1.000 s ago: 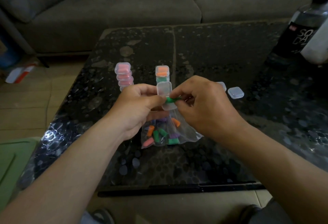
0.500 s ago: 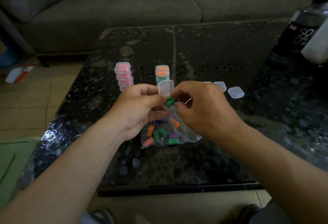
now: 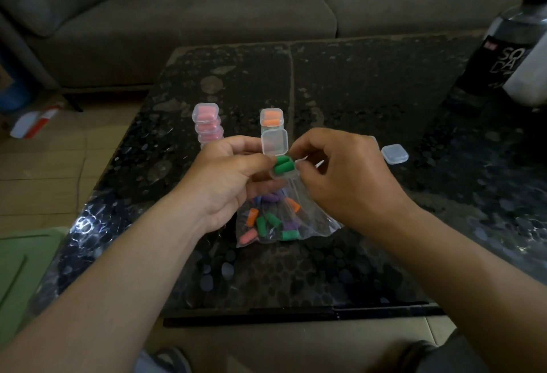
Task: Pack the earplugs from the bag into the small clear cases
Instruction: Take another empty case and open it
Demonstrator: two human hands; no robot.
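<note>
My left hand point(image 3: 226, 179) grips a small clear case point(image 3: 275, 143) above the table, its hinged lid standing up. Two green earplugs point(image 3: 282, 164) lie side by side in the case's base. My right hand point(image 3: 340, 171) is at the case's right edge with fingers curled, fingertips touching the base. Below both hands a clear plastic bag point(image 3: 276, 220) lies on the table with several orange, green, purple and pink earplugs in it. A stack of cases with pink earplugs point(image 3: 207, 122) and a stack topped with orange earplugs point(image 3: 271, 118) stand behind my hands.
The dark speckled table point(image 3: 370, 85) carries an empty closed case point(image 3: 394, 153) to the right and a dark soda bottle point(image 3: 500, 56) at the far right. A grey sofa point(image 3: 207, 8) runs along the back. A green object point(image 3: 20, 266) sits at the lower left.
The second green earplug has gone from my right fingertips into the case's base beside the first. My right hand has drawn slightly right; the left keeps holding the case.
</note>
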